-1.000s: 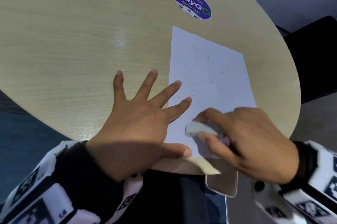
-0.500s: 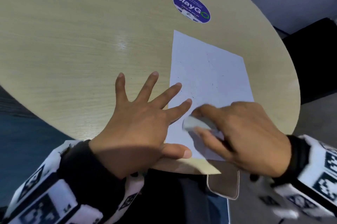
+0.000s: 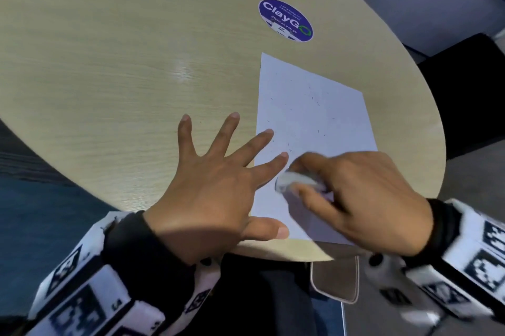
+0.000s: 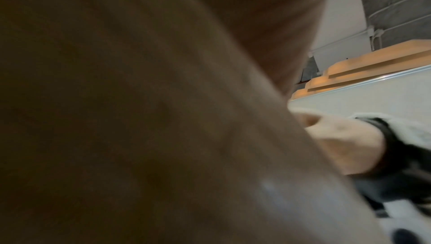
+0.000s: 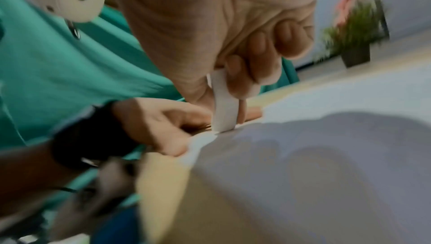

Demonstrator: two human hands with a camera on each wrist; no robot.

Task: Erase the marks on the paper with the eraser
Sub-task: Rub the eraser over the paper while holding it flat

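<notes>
The head view is evenly but dimly lit, with a cool cast. A pale streak of glare is seen on the wooden table [image 3: 109, 62] left of the paper [image 3: 308, 117]. A soft shadow is thrown across the left hand [image 3: 207, 193] at the wrist, and another onto the paper under the right hand [image 3: 363, 199], which is smeared by motion blur together with the eraser [image 3: 295, 179]. Straight edges are bowed by the wide lens. The left wrist view is almost filled by a dark, unfocused brown mass; only the warm-lit background at the right is sharp. The right wrist view is brighter but blurred throughout, most strongly at its edges, with a broad grey shadow cast on the paper.
</notes>
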